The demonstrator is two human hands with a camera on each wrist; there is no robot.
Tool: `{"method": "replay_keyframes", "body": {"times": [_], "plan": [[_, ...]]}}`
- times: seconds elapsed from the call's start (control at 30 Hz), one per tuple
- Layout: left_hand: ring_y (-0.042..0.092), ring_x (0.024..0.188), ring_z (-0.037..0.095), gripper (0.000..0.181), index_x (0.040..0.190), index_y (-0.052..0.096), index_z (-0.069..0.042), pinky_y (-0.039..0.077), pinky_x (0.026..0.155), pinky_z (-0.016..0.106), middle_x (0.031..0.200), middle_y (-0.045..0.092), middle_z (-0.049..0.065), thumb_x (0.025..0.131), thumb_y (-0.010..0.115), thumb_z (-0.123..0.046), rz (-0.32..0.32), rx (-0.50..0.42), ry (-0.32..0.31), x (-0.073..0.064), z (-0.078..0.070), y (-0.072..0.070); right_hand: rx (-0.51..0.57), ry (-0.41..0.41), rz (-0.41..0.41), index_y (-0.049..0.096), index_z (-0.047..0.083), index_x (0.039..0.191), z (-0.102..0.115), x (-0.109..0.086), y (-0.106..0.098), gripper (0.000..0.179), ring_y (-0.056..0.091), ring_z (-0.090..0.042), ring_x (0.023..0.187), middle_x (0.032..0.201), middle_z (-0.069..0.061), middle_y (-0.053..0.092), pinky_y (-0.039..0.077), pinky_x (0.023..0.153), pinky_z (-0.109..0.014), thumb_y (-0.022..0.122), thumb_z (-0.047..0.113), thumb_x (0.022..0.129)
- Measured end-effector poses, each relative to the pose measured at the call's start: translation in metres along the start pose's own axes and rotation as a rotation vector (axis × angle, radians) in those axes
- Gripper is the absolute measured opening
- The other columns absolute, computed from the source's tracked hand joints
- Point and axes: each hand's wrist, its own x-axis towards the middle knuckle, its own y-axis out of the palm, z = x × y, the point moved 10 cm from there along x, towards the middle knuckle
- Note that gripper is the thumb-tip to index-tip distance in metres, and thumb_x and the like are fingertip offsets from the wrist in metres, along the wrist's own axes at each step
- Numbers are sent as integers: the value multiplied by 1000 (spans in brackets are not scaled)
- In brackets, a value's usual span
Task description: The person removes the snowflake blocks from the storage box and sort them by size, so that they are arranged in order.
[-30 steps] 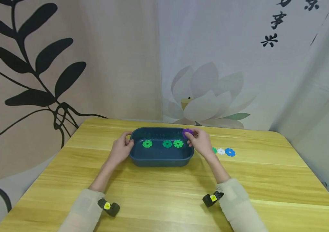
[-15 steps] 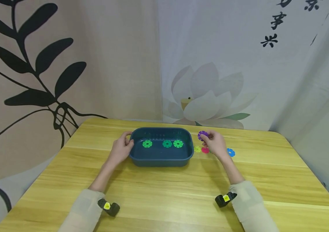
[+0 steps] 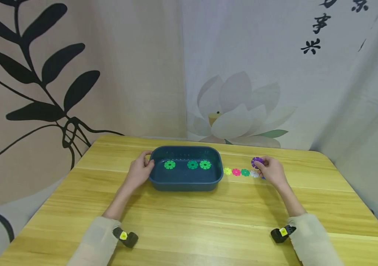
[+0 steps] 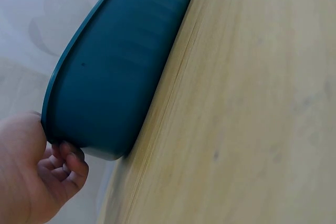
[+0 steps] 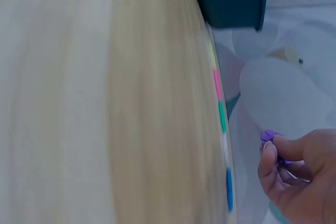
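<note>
The left hand (image 3: 140, 169) grips the rim at the left end of a dark blue-green tub (image 3: 185, 187), its fingers curled against the outside under the lip, as the left wrist view shows. The right hand (image 3: 273, 171) holds a purple disc (image 3: 256, 162) with notched edges, pinched between thumb and fingers; the right wrist view shows that disc raised clear of the worktop (image 3: 189, 225), well apart from the tub. Inside the tub, which stands upright on the wood-grained worktop, lie three green discs: a bright one (image 3: 169, 164) towards the left, then a darker one (image 3: 192, 164) and another bright one (image 3: 205, 164) close together on the right. Beside the tub's right end a row of discs lies flat on the worktop, running rightward: a yellow disc (image 3: 227, 171) nearest the tub, a pink disc (image 3: 236, 172), a green disc (image 3: 245, 172), a white disc (image 3: 253, 173) and a blue disc (image 5: 229, 190), the last mostly covered by the right hand in the head view. A patterned curtain (image 3: 142, 74) hangs behind.
</note>
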Motion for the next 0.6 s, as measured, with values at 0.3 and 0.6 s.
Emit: {"method": "replay_keyframes", "body": {"times": [0.3, 0.6], "plan": [[44, 60, 18, 41, 140, 49, 6, 38, 57, 29, 72, 47, 5, 101, 54, -4, 6, -5, 3, -1, -1, 0, -42, 56, -3, 53, -17, 122, -40, -6, -31, 38, 64, -16, 64, 89, -22, 66, 53, 56, -25, 61, 13, 101], [44, 60, 17, 42, 141, 48, 6, 38, 57, 29, 72, 47, 4, 101, 54, -5, 7, -1, 5, -1, -1, 1, -7, 151, 58, 47, -14, 118, -71, -11, -45, 34, 62, -14, 61, 84, -16, 65, 53, 54, -26, 65, 6, 98]]}}
